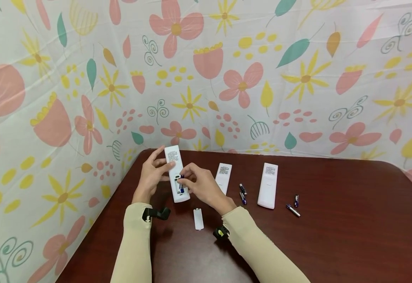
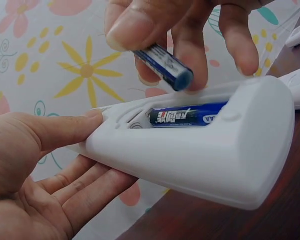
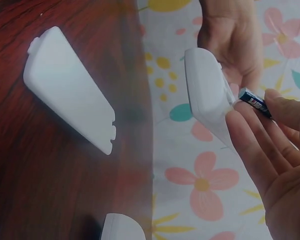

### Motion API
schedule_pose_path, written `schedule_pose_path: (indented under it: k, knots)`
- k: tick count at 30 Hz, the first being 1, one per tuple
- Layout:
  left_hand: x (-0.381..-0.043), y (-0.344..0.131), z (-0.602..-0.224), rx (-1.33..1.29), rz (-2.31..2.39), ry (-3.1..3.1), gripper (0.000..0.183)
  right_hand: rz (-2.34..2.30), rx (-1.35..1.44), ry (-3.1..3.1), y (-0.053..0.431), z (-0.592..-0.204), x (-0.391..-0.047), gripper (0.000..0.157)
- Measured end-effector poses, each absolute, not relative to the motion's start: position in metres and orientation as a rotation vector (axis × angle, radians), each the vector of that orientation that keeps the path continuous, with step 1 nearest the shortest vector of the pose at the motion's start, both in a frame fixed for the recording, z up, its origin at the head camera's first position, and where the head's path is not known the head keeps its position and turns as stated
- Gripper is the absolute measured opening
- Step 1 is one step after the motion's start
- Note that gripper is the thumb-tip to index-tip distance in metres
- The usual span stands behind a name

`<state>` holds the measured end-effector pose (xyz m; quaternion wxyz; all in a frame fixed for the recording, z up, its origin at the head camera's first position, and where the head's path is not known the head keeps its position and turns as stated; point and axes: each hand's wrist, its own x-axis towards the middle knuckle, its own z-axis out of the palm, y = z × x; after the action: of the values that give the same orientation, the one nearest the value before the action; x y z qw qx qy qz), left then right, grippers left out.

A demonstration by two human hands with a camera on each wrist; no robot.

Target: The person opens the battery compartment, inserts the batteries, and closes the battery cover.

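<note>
My left hand [image 1: 151, 174] holds a white remote control [image 2: 200, 165], its back turned up and the battery compartment uncovered. One blue battery [image 2: 190, 115] lies inside that compartment, as the left wrist view shows. Between thumb and fingers my right hand [image 1: 202, 184] pinches a second blue battery [image 2: 165, 67], tilted just above the opening. In the right wrist view this pinched battery [image 3: 255, 102] points toward the remote's open side. A loose white battery cover [image 1: 198, 219] lies on the table below the remote.
Two more white remotes lie face down to the right, the nearer remote [image 1: 223, 177] partly behind my right hand and the farther remote [image 1: 267, 185] beyond it. A pair of batteries [image 1: 243, 193] lies between them, another pair [image 1: 294, 205] farther right. A floral curtain [image 1: 241, 78] borders the dark table [image 1: 351, 220].
</note>
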<state>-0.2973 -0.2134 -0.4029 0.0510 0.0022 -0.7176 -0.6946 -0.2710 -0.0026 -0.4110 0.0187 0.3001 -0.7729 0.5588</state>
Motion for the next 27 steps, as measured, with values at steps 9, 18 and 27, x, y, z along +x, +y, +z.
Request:
schedule_pose_path:
  k: [9, 18, 27]
  knots:
    - [-0.298, -0.2128, -0.4042, -0.004, -2.109, -2.196, 0.075, 1.581, 0.942, -2.418, -0.0037, -0.4125, -0.2713, 0.018]
    - [-0.2974, -0.2124, -0.4036, 0.019, -2.103, -2.207, 0.075, 1.495, 0.958, -2.431, -0.0041, -0.4143, -0.2721, 0.018]
    - [-0.2979, -0.2141, -0.4041, -0.011, -2.099, -2.207, 0.075, 1.368, 0.978, -2.435, -0.0045, -0.417, -0.274, 0.017]
